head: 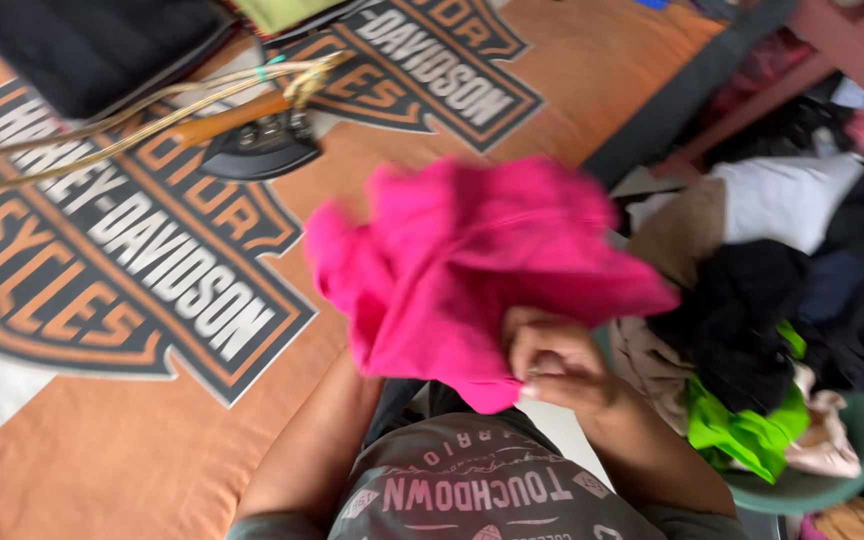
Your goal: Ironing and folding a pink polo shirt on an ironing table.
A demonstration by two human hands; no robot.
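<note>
A bright pink garment [472, 255] hangs bunched in front of me, blurred by motion, above the edge of an orange cloth-covered surface [122, 440]. My right hand [557, 365] grips its lower edge with fingers curled. My left hand is hidden under the pink cloth; only the forearm [317, 440] shows, rising into the garment.
A dark clothes iron [257, 145] with an orange handle and a pale cord [102, 130] rests on the orange cover at the back. A green basket [852, 450] on the right holds several heaped clothes in black, white, tan and lime green. A black item [82, 45] lies top left.
</note>
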